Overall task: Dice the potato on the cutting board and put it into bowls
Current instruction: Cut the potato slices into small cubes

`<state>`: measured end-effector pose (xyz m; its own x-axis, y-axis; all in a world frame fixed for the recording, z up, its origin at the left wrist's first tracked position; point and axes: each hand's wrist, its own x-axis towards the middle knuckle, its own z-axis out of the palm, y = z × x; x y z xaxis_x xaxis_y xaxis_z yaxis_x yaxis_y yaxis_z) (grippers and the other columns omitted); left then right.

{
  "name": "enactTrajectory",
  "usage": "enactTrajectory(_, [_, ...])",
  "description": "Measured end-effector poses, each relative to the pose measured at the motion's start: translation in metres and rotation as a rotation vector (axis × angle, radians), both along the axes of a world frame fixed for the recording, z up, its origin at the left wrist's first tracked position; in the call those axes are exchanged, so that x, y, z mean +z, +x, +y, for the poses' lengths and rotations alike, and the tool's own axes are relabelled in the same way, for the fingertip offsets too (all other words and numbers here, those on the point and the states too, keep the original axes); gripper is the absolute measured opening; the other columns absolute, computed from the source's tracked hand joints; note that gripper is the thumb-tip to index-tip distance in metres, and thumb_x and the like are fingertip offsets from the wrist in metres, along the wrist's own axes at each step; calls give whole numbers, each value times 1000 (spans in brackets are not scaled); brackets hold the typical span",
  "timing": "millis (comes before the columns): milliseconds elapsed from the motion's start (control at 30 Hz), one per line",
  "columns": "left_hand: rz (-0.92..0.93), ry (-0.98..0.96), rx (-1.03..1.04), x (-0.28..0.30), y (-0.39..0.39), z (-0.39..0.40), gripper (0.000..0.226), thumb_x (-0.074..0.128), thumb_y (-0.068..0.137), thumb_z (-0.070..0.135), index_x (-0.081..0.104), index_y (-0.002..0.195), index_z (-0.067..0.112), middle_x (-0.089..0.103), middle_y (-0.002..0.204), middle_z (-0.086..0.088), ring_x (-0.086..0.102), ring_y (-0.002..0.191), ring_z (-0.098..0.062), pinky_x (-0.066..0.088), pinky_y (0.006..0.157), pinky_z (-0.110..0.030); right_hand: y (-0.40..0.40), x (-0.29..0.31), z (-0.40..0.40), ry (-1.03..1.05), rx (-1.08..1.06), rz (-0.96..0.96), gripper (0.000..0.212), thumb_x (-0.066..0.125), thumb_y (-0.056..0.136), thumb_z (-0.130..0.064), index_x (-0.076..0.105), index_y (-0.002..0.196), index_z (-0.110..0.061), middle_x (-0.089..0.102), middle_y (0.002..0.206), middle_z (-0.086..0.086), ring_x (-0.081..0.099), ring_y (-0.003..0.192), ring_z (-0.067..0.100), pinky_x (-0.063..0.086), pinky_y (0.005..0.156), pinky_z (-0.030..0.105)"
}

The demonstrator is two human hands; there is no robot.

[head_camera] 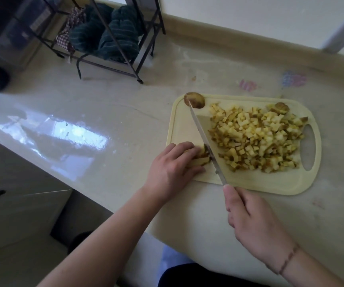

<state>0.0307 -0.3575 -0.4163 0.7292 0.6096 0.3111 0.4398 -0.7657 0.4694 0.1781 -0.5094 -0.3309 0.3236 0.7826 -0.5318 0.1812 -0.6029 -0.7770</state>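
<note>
The left hand (172, 165) curls over potato strips (201, 157) at the cutting board's (249, 183) eight o'clock edge. The right hand (252, 222) grips the knife (205, 141), blade against the strips' three o'clock side; the diced pile (258, 139) lies beyond.

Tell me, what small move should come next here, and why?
Probably press the knife down through the potato strips that the left hand holds. The blade already lies against them on the board, the right hand grips the handle, and these strips look uncut beside the dice.
</note>
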Motion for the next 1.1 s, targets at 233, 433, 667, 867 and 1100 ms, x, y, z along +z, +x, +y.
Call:
enactTrajectory(233, [-54, -14, 114, -2, 7, -8, 41, 75, 91, 40, 75, 111, 4, 68, 106, -11, 66, 87, -28, 57, 74, -40, 11, -4, 15, -19, 49, 63, 61, 32, 86, -74, 41, 65, -17, 35, 45, -8, 33, 37, 6, 24, 39, 14])
enactTrajectory(433, [-21, 25, 71, 1, 3, -5, 41, 81, 88, 35, 74, 113, 3, 66, 111, -15, 58, 92, -29, 53, 81, -37, 27, 5, 2, -41, 82, 59, 61, 36, 81, -68, 45, 68, -9, 35, 45, -8, 32, 40, 5, 26, 39, 14])
enactTrajectory(667, [-97, 68, -103, 4, 8, 1, 7, 71, 89, 4, 74, 93, -2, 68, 104, -19, 63, 98, -36, 53, 90, -38, 21, 10, -5, 8, 84, 67, 64, 34, 78, -78, 46, 74, -15, 37, 46, -5, 34, 42, 6, 26, 44, 16])
enactTrajectory(867, [-115, 53, -141, 5, 8, 6, 7, 72, 88, 2, 75, 90, -4, 70, 101, -19, 66, 96, -37, 54, 90, -38, 13, 15, -9, 9, 124, -5, 54, 30, 80, -74, 48, 77, -23, 41, 46, -6, 37, 42, 7, 28, 47, 24])
enactTrajectory(1100, [-123, 21, -138, 5, 10, 7, 6, 78, 82, -2, 75, 88, -4, 71, 98, -17, 67, 93, -38, 55, 86, -41, 5, 22, -21, -12, 144, -36, 45, 27, 87, -69, 44, 73, -31, 44, 48, -2, 40, 44, 10, 28, 46, 21])
